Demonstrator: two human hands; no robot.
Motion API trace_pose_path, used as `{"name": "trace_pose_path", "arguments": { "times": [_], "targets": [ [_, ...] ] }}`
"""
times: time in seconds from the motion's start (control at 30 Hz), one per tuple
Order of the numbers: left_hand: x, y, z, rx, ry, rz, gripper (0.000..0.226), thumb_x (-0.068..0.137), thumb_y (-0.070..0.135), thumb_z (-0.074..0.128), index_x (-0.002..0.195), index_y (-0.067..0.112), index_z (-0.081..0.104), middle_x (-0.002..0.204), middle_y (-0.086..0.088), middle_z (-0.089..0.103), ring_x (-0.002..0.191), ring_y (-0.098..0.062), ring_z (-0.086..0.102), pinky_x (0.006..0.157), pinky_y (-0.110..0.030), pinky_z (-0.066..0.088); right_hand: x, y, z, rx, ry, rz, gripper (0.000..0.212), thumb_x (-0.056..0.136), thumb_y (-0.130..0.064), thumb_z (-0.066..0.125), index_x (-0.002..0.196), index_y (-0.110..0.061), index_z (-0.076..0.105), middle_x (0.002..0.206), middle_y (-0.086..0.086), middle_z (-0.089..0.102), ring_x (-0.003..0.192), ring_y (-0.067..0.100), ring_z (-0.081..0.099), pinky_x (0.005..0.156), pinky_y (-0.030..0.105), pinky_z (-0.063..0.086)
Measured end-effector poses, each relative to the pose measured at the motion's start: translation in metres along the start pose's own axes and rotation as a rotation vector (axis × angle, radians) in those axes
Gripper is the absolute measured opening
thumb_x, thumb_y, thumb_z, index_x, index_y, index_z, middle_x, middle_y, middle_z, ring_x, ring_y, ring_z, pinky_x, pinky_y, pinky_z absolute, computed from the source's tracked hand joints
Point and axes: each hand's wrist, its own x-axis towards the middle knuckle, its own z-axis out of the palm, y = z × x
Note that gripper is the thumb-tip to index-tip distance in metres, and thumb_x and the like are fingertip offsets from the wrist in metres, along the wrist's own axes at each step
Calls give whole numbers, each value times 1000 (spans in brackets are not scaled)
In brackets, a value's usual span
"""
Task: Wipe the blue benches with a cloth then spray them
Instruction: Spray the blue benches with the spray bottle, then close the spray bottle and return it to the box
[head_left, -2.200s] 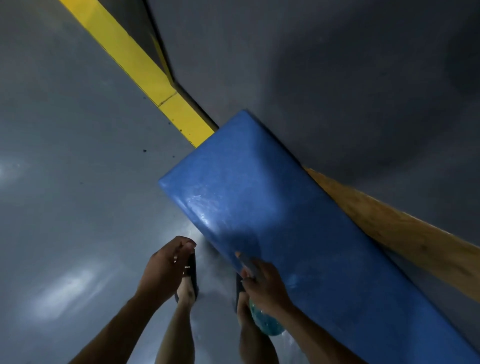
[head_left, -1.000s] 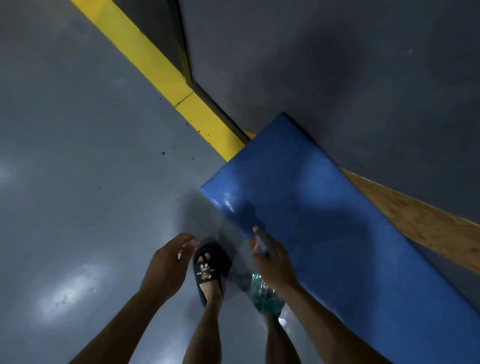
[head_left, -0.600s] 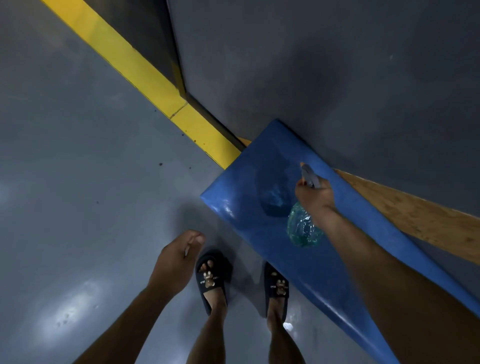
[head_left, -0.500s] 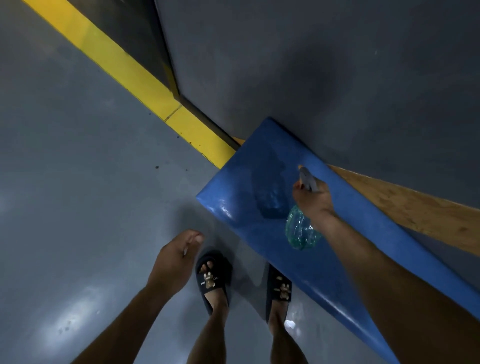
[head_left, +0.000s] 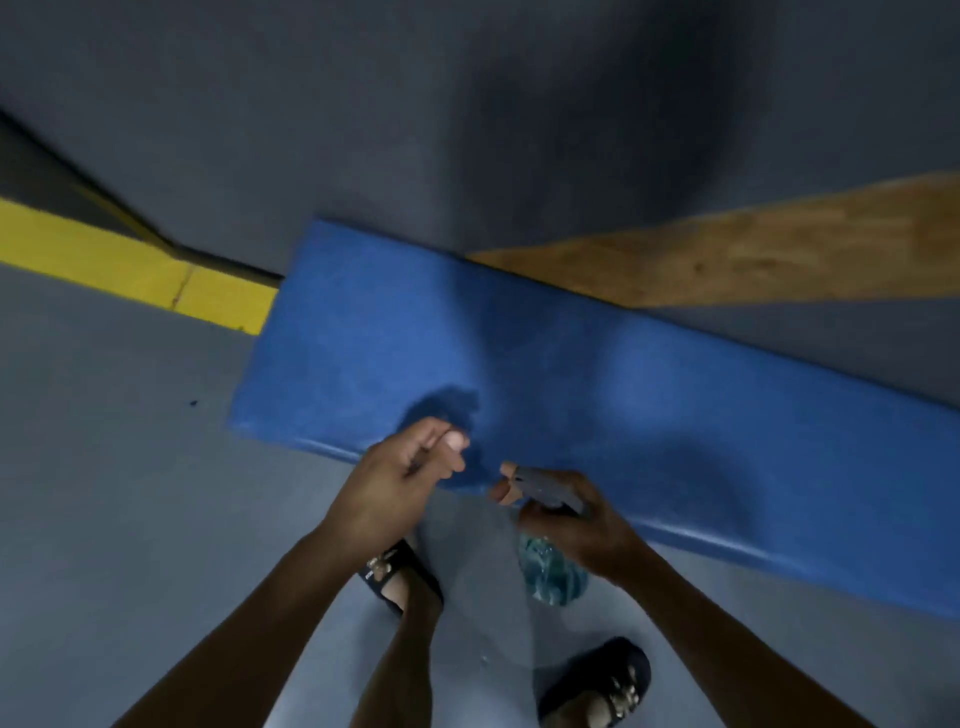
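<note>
Fingers (head_left: 511, 480) round green spray bottle (head_left: 550, 571)

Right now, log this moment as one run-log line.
phase: spraying | right hand: holds spray bottle at near edge | left hand: loosely curled, no cloth visible | blue bench: dark wet patch

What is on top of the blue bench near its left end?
Only a dark wet patch lies on the blue bench, just beyond the left hand. No cloth shows. The right hand and spray bottle cover part of the front edge.
</note>
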Motion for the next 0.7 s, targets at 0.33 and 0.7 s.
{"name": "trace_pose_path", "arguments": {
  "times": [0.33, 0.7],
  "targets": [
    [-18, 82, 292, 242, -583, 47, 55, 93, 64, 44, 71, 18, 64, 56, 0, 59, 66, -20, 66, 65, -36, 47, -195, 110, -184, 62, 229, 22, 26, 78, 4, 59, 95, -12, 71, 78, 12, 65, 70, 19, 59, 64, 36, 47],
    [-88, 167, 620, 486, -1037, 60, 39, 102, 40, 48, 71, 17, 58, 62, 2, 58, 61, -11, 53, 61, -25, 43, -438, 240, -354, 186, 626, -10, 43, 73, 8, 59, 93, -28, 73, 81, -7, 71, 72, 15, 66, 63, 32, 52]
  ]
}}
